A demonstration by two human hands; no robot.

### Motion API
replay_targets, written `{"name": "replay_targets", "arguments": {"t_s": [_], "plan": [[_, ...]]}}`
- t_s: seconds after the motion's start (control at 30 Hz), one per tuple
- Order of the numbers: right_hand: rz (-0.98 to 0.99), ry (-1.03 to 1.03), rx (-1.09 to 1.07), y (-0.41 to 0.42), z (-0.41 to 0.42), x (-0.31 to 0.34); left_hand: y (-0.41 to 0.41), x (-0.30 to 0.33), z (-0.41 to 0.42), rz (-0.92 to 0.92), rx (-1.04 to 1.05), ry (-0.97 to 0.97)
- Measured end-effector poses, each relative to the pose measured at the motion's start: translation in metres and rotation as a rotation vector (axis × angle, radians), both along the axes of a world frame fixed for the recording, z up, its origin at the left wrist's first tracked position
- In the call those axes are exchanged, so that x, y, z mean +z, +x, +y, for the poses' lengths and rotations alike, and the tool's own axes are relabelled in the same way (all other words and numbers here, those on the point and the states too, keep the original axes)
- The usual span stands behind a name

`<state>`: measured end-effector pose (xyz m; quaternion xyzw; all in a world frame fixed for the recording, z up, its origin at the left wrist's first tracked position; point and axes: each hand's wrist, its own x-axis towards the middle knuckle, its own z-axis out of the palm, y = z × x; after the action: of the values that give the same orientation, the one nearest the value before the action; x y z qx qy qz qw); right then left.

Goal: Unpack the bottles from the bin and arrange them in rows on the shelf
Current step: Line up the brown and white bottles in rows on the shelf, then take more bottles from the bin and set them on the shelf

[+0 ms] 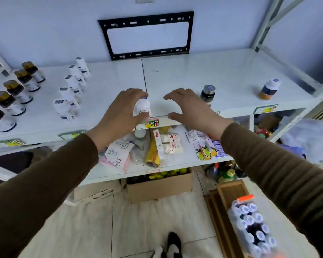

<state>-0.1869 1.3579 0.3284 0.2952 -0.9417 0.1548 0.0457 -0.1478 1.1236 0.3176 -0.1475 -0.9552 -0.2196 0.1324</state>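
My left hand [122,112] is closed around a small white bottle [143,107] that stands at the front edge of the white shelf [194,79], near its middle seam. My right hand [186,107] hovers just right of it, fingers spread, holding nothing. A row of dark bottles with gold caps [13,95] and a row of white bottles [71,90] stand on the shelf's left part. A dark bottle with a silver cap [207,94] stands behind my right hand. An orange and white bottle [268,89] stands far right.
A lower shelf [186,161] holds mask packets, a yellow roll and small packs. On the floor sit a cardboard box [158,187], a wooden crate [231,194] and a wrapped pack of dark bottles [254,228]. A black wall bracket [147,34] hangs behind the shelf.
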Motion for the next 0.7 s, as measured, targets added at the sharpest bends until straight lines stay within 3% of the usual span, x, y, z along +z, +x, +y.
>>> {"name": "replay_targets", "arguments": {"t_s": [0.27,0.33,0.4,0.7], "plan": [[-0.127,0.054,-0.112,0.07,0.074,-0.066,0.052,-0.073,0.064,-0.137,-0.058,0.01],[-0.238,0.1,-0.172,0.111,0.138,-0.107,0.086,-0.119,0.128,-0.256,-0.148,0.023],[-0.277,0.087,-0.198,0.119,0.153,-0.123,0.096,-0.133,0.136,-0.314,-0.156,0.047],[-0.445,0.186,-0.281,0.163,0.304,-0.202,0.14,-0.215,0.28,-0.46,-0.206,0.01]]}}
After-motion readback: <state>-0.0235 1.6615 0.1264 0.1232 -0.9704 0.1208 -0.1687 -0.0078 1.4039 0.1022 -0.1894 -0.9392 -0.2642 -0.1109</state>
